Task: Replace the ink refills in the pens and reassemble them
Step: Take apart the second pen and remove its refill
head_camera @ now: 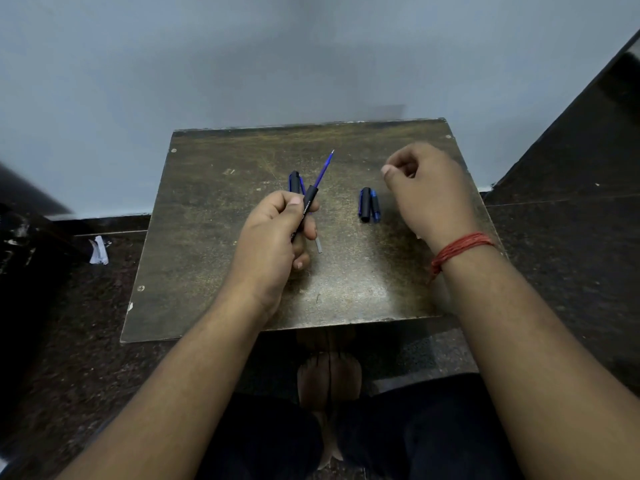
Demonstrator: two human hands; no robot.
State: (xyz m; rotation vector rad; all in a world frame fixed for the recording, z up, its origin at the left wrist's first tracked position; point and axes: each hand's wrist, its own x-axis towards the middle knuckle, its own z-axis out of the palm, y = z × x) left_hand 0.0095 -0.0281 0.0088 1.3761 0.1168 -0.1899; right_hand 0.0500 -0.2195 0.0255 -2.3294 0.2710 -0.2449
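Two hands show: my left hand [277,233] grips the black pen barrel [309,202], its thin blue refill [323,168] poking out beyond the fingers, light but bendy, so I judge the stiff barrel the safer hold. My right hand [426,188] hovers curled, holding nothing I can see. Caps [369,205] lie between the hands; open counter [346,289] lies nearer me.

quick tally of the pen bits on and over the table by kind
black pen barrel with a blue ink refill sticking out, held in the left hand: 1
black-and-blue pen caps lying on the worn brown table: 2
black-and-blue piece behind the left hand: 1
total: 4
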